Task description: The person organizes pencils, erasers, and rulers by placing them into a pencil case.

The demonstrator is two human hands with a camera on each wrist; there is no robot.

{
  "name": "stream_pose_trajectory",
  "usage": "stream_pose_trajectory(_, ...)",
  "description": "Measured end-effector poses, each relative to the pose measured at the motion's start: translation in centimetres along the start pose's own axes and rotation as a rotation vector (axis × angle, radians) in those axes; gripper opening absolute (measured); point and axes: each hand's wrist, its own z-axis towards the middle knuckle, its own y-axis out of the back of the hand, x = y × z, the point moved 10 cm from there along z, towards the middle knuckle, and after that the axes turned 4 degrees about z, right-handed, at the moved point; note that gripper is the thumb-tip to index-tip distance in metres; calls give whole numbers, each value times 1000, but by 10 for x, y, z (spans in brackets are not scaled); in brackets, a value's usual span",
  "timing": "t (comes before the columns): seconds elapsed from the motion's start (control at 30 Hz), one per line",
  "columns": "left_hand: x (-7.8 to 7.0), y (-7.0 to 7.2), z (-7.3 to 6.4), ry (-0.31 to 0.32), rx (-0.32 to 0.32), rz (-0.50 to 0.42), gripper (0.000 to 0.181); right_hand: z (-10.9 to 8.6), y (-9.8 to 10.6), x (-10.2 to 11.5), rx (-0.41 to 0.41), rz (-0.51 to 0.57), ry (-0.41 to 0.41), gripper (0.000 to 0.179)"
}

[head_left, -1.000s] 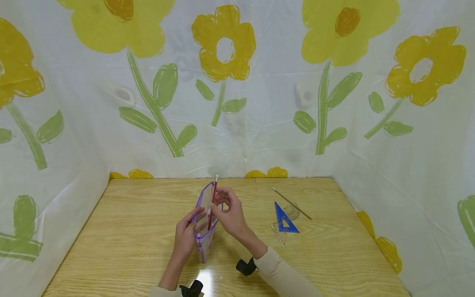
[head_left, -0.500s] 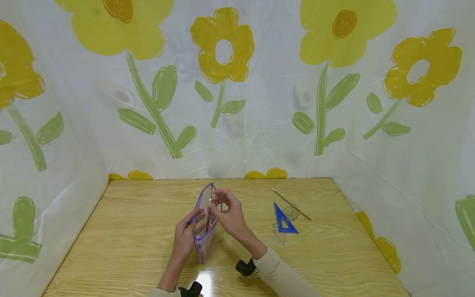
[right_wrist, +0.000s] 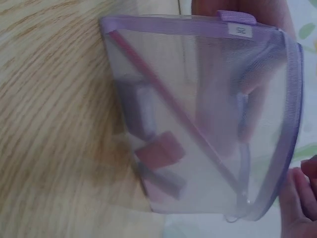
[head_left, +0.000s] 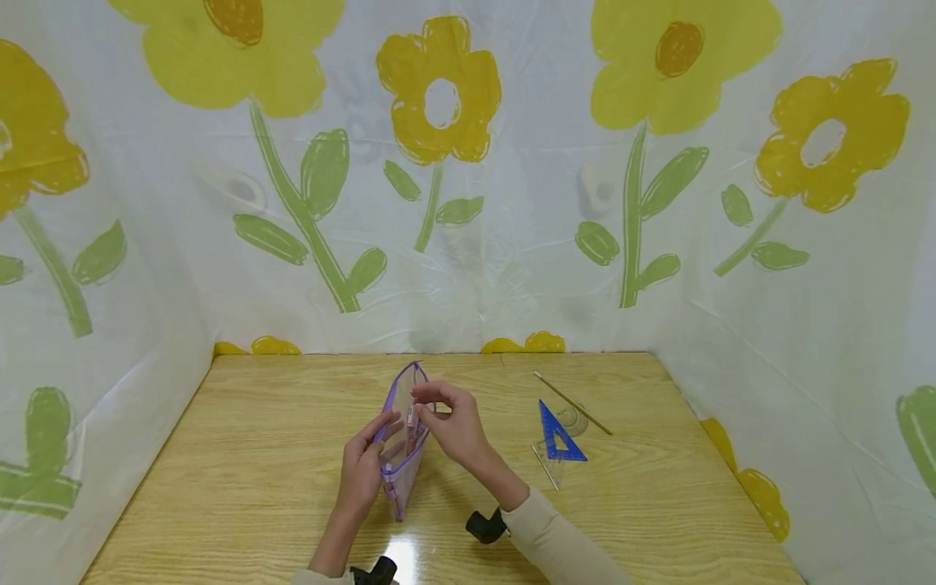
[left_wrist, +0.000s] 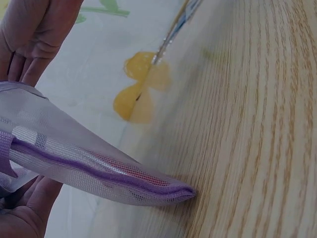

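My left hand (head_left: 363, 471) grips a see-through mesh pencil pouch (right_wrist: 208, 59) with purple trim, its fingers hooked over the left rim into the mouth. The pouch stands upright on the table, unzipped at the top. Inside it, a red pencil (right_wrist: 171, 101) leans diagonally, its end just below the rim. A pink block (right_wrist: 161, 150) and a grey-blue block (right_wrist: 137, 109) lie at the bottom. My right hand (head_left: 457, 422) is at the right rim, thumb and forefinger apart over the mouth; part of its fingers is hidden.
To the right on the wooden table (head_left: 278, 455) lie a blue set square (head_left: 557, 437), a clear protractor (head_left: 575, 420), a gold-coloured pencil (head_left: 574, 403) and a thin silver stick (head_left: 545, 469) by a clear ruler-like piece. A flower-print curtain (head_left: 526, 244) hangs behind and at both sides.
The red pencil, held by my right hand above the mouth a second ago, has gone down into the pouch and left the fingers. The left hand keeps its grip in place.
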Motion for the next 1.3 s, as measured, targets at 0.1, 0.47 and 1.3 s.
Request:
stream_pose_trajectory(0.1, 0, 1, 0, 4, -2, -4, 53, -1, -3, 1, 55, -14, -34, 26)
stream_pose_trajectory(0.47, 5, 9, 0, 50, -34, -22, 55, -7, 16, 3, 77, -2, -23, 29)
stream_pose_trajectory(1.3, 15, 34, -8, 161, -199, -1, 49, -59, 137, -40, -133, -105, -95, 26)
